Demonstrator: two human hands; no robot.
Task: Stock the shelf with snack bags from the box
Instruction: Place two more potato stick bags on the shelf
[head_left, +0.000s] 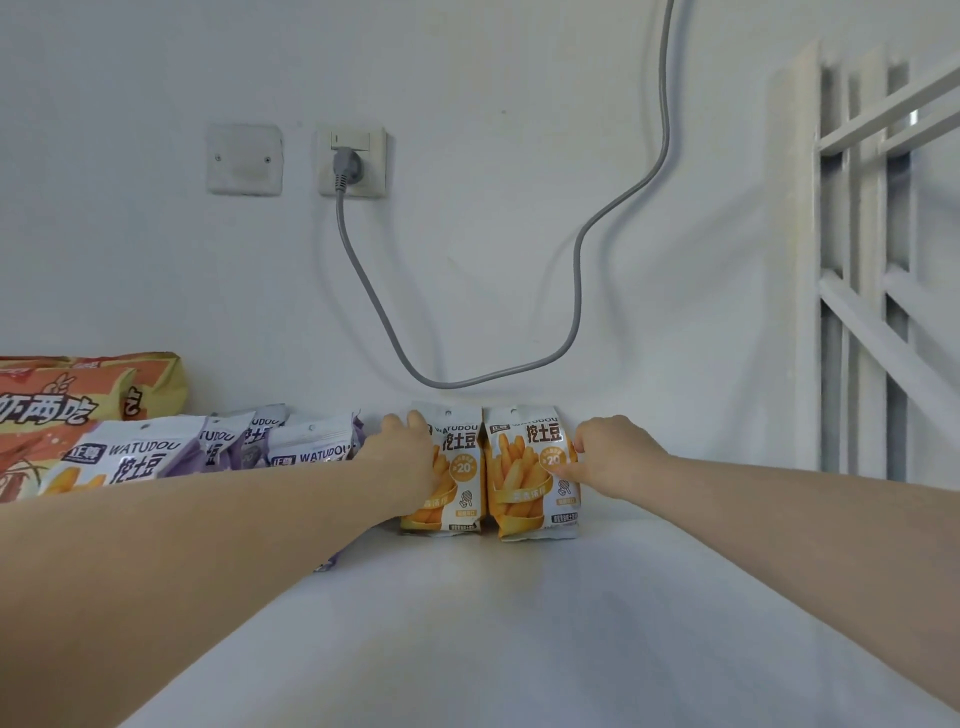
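left hand (410, 457) – right hand (608, 452), each gripping an upright yellow snack bag (524, 467)

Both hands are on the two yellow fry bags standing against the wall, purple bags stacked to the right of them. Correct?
Not quite: the head view shows the purple bags to the left of the pair, not the right. The rest holds: the left hand is on the left yellow bag, the right hand on the right yellow bag, both standing against the wall.
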